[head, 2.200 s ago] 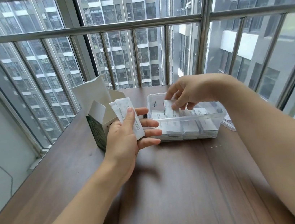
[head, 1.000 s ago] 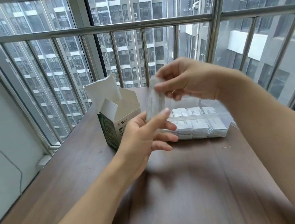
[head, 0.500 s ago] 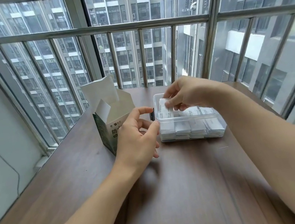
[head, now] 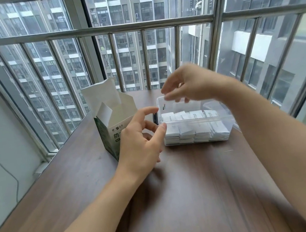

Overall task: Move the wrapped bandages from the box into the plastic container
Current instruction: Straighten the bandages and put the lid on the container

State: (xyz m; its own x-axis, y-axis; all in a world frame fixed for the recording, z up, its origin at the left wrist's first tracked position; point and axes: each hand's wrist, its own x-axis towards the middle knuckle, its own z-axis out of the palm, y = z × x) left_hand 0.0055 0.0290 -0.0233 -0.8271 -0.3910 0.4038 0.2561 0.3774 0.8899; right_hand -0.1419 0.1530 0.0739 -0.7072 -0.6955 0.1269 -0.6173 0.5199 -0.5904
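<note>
The wrapped bandages (head: 191,128) lie stacked in rows inside the clear plastic container (head: 225,120) on the wooden counter (head: 179,200), just right of the open box (head: 110,129). The left hand (head: 138,145) hovers between box and container, grip loosely spread, holding nothing. The right hand (head: 193,84), blurred above the container, has fingers relaxed and empty.

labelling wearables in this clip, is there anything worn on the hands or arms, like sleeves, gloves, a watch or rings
Nothing worn shows. The left hand and right hand are bare, with no gloves, and both forearms are bare up to the frame edge, with no sleeves, watch or bracelet. No rings are visible, though the right hand is blurred, so small details there cannot be told.
</note>
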